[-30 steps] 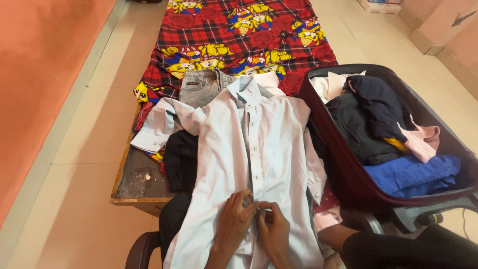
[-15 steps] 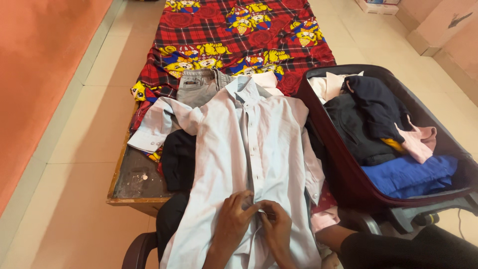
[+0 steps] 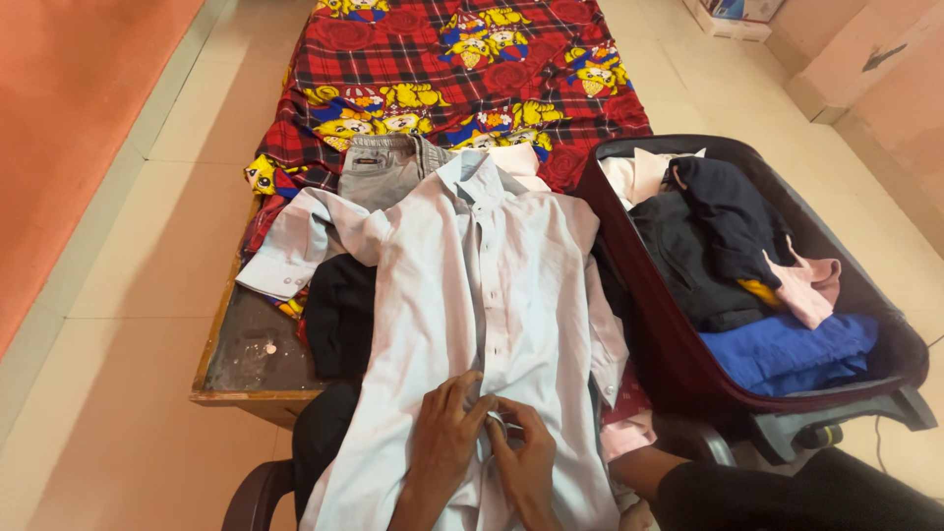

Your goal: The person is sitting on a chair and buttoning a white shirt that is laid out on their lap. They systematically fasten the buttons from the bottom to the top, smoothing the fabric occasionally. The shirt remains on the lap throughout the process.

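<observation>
Seen from the head camera, a pale button-up shirt (image 3: 482, 295) lay front-up across a low wooden table (image 3: 241, 379), spread over a black garment (image 3: 339, 315) and grey trousers (image 3: 379, 167). The left hand (image 3: 442, 442) and right hand (image 3: 526, 462) met at the shirt's lower placket, fingertips pinching the fabric at a button. Just beside it, an open maroon suitcase (image 3: 875, 295) held folded clothes. A red patterned blanket (image 3: 442, 69) lay beyond.

Pale, perhaps lilac-tinged shirt (image 3: 492, 285) — red plaid cartoon-print blanket (image 3: 442, 69) — maroon suitcase (image 3: 639, 324).
</observation>
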